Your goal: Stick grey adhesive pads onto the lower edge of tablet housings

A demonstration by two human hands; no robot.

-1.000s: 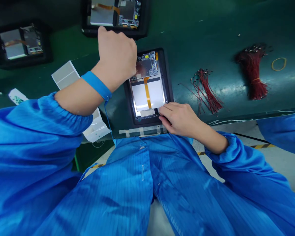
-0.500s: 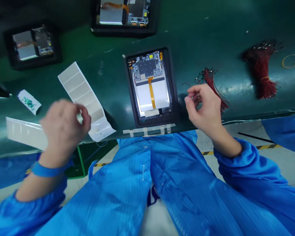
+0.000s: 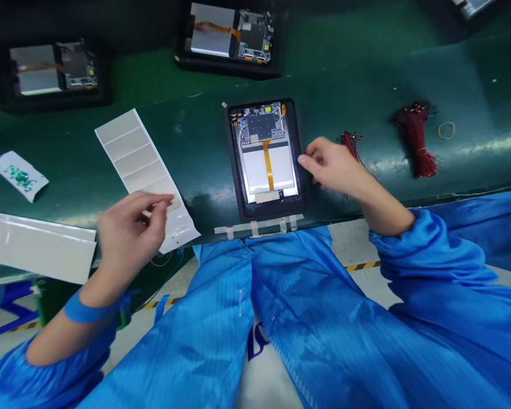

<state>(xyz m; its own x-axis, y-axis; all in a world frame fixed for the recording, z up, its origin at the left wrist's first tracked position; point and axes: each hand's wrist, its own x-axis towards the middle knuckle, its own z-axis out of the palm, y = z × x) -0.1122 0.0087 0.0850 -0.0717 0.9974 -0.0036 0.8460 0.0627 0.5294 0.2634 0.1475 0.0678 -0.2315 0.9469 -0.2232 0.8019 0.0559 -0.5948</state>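
An opened tablet (image 3: 268,162) with a circuit board, a silver battery and an orange ribbon lies in a black tray (image 3: 236,187) on the green table. My left hand (image 3: 134,233) is over the lower part of a strip of grey stickers (image 3: 130,147), thumb and index finger pinched; anything between them is too small to make out. Beside the tray's right edge is my right hand (image 3: 334,165), its fingers bent close together at the tips. Whether it holds anything cannot be made out. Just behind it lies a small bundle of red wires (image 3: 350,142).
Two more opened tablets (image 3: 213,38) (image 3: 36,71) sit in black trays at the back. A larger red wire bundle (image 3: 418,139) and a rubber band (image 3: 446,130) lie right. Left are a paper with green bits (image 3: 21,175) and white strips (image 3: 38,244).
My right hand has moved left to the tray's edge. My left hand has shifted right over the sticker strip. The camera view has also shifted slightly.
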